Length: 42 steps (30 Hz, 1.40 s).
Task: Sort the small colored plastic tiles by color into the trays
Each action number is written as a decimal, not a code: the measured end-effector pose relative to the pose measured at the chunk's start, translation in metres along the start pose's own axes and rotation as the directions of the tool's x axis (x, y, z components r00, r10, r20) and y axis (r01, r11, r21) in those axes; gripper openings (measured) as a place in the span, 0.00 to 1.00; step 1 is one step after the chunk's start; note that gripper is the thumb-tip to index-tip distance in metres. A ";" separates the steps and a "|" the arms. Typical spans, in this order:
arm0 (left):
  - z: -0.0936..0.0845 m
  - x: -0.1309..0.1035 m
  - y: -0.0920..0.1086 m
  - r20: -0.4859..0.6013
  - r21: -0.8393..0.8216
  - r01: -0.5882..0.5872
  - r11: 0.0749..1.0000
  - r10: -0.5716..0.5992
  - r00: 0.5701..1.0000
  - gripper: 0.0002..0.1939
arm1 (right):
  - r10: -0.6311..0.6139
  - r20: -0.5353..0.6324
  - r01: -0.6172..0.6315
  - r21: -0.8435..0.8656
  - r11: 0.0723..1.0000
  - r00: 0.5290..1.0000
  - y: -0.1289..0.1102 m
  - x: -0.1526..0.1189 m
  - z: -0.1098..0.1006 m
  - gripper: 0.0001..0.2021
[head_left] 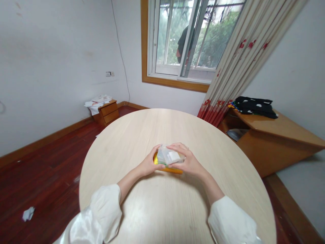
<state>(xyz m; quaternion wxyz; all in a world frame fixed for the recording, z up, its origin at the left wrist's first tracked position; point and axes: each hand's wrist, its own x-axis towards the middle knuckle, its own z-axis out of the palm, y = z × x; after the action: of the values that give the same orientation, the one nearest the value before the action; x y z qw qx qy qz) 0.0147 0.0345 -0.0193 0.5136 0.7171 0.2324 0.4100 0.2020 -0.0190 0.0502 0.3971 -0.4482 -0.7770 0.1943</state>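
Both hands are at a small clear plastic packet (164,156) with something white showing on its right part. My left hand (149,163) is closed on the packet's left side, thumb toward me. On the opposite side, my right hand (188,160) grips it with fingers over the top and thumb along the near edge. Under the packet, a yellow-orange flat object (172,170) pokes out at the left and along the near edge; its kind is not clear. Whether the stack touches the round pale wooden table (162,210) cannot be told.
A small wooden drawer cabinet (109,113) with papers on it stands by the left wall. At the right, a brown wooden desk (274,139) bears folded black cloth (255,106). A long curtain (243,61) hangs beside the window. Crumpled paper (28,214) lies on the dark red floor.
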 end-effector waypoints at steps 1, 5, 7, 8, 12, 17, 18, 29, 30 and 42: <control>0.001 0.000 0.000 -0.004 -0.011 0.004 1.000 -0.004 1.000 0.44 | 0.017 -0.028 -0.017 -0.012 1.000 0.999 0.000 0.000 0.001 0.26; 0.003 0.000 0.002 -0.029 -0.060 0.037 0.997 -0.039 0.999 0.38 | 0.077 -0.280 -0.088 -0.026 0.996 0.957 0.001 -0.002 0.001 0.26; 0.003 0.000 0.003 -0.042 -0.069 0.042 0.997 -0.045 0.998 0.38 | 0.067 -0.397 -0.098 -0.059 0.993 0.915 0.000 -0.004 -0.002 0.26; 0.003 0.000 0.003 -0.044 -0.068 0.042 0.997 -0.045 0.998 0.38 | 0.051 -0.412 -0.097 -0.093 0.991 0.910 -0.001 -0.005 -0.003 0.26; 0.003 0.001 -0.002 -0.033 -0.067 0.043 0.997 -0.045 0.998 0.37 | 0.035 -0.145 -0.067 -0.225 0.972 0.989 -0.006 -0.007 -0.006 0.23; 0.000 -0.002 -0.003 0.000 -0.057 -0.002 0.998 0.002 1.000 0.48 | 0.088 -0.029 -0.090 -0.073 0.993 0.996 0.000 -0.014 -0.010 0.41; -0.001 -0.003 -0.003 0.007 -0.036 -0.005 0.999 0.006 1.000 0.50 | 0.112 -0.031 -0.113 -0.011 0.994 0.993 0.005 -0.017 -0.012 0.50; -0.007 -0.007 0.000 0.001 0.117 -0.010 0.993 0.010 1.000 0.49 | 0.397 0.106 -0.408 0.122 0.905 0.912 0.050 -0.043 0.009 0.64; -0.006 -0.007 0.002 -0.004 0.107 -0.015 0.994 0.016 1.000 0.48 | 0.410 0.086 -0.418 0.111 0.902 0.908 0.050 -0.042 0.012 0.63; -0.014 -0.006 0.005 -0.293 0.226 0.069 0.972 0.000 0.956 0.25 | 0.495 -0.262 -0.526 -0.057 0.849 0.828 0.083 -0.044 -0.017 0.59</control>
<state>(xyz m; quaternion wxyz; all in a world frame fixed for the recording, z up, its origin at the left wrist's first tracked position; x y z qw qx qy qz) -0.0011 0.0357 -0.0155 0.3929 0.7003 0.3644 0.4716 0.2731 -0.0143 -0.0136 0.3913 -0.6839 -0.5862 0.1887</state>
